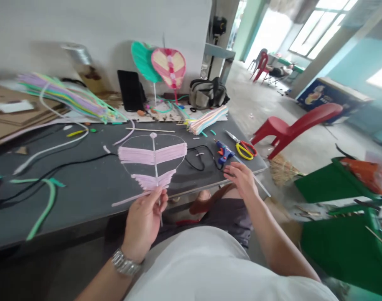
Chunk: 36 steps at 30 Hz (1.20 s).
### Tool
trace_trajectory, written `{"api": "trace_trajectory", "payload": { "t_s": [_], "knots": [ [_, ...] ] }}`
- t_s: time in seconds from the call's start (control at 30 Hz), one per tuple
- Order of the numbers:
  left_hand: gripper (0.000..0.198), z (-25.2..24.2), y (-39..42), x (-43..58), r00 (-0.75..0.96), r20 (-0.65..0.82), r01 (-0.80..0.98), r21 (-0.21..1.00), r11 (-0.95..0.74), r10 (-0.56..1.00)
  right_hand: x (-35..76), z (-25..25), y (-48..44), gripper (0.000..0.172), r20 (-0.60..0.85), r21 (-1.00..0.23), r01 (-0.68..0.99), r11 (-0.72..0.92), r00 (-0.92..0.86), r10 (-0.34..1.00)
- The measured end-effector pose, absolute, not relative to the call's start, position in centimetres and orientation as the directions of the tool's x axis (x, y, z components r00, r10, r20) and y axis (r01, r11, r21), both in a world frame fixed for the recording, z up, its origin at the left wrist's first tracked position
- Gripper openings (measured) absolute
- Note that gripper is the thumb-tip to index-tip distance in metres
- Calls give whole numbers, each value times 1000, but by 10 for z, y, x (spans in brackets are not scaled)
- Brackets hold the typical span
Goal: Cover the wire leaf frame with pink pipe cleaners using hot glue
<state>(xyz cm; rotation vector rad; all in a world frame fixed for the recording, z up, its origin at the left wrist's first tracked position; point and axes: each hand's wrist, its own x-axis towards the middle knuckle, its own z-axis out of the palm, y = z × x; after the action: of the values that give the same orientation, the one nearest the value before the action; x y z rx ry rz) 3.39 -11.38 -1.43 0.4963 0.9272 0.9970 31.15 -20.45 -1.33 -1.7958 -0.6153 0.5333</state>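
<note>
My left hand (143,219) pinches the lower stem of a wire fan frame (156,156). Lilac pipe cleaners fill a wide band across the frame and a smaller fan shape near its base. The outline is thin wire, and bare gaps show between the filled parts. A loose lilac pipe cleaner (126,200) lies beside my left fingertips. Fingers extended, my right hand (243,179) hovers by the table's front edge, holding nothing I can see. Just beyond it lies a blue glue gun (224,152), then scissors (243,147) with yellow and red handles.
Pipe cleaner bundles (68,98) lie at the back left. Two finished fans (169,67) stand by the wall near a dark phone (130,90) and a grey bag (207,93). A black cord (53,168) crosses the table. A red chair (291,127) and green bins (332,179) are on the right.
</note>
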Motion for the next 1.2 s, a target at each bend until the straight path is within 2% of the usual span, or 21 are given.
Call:
{"api": "trace_trajectory", "payload": {
  "t_s": [0.2,0.4,0.47,0.57,0.63,0.73,0.77,0.83,0.9,0.97,1.1,1.13,1.2],
  "knots": [
    [39,-4,-116,33,222,-421,-494,729,474,879,322,-2,-175,39,-260,-961,-143,-235,752,605],
    [39,-11,-115,31,212,-396,-497,743,447,893,334,8,-149,40,-433,-899,-373,-229,683,588],
    [37,-13,-115,29,211,-371,-501,754,426,904,334,10,-147,32,-479,-873,-424,-241,654,586],
    [36,-13,-115,27,196,-324,-509,773,378,926,328,13,-153,11,-502,-854,-464,-235,616,608],
    [36,-11,-114,25,188,-299,-511,784,353,936,321,14,-160,10,-466,-866,-462,-189,613,638],
    [36,-9,-113,24,193,-316,-527,765,370,929,308,17,-173,22,-371,-903,-421,-89,657,656],
    [36,-8,-112,24,196,-332,-534,753,385,923,303,18,-177,25,-304,-925,-378,-34,683,664],
    [36,-9,-111,24,212,-366,-553,720,420,906,293,20,-185,26,-70,-979,-183,92,723,688],
    [36,-11,-111,24,233,-385,-572,688,446,893,282,23,-192,27,54,-993,-39,115,705,708],
    [36,-12,-110,25,249,-390,-576,676,459,887,273,25,-196,29,4,-1000,-17,19,648,761],
    [36,-14,-108,26,240,-408,-552,689,470,881,260,28,-199,42,-360,-931,-188,-312,341,868],
    [36,-14,-108,26,235,-413,-547,692,471,880,258,28,-199,45,-403,-910,-220,-350,275,873],
    [36,-16,-108,25,229,-416,-542,697,471,880,251,29,-199,48,-397,-906,-255,-339,231,888]
  ]
}}
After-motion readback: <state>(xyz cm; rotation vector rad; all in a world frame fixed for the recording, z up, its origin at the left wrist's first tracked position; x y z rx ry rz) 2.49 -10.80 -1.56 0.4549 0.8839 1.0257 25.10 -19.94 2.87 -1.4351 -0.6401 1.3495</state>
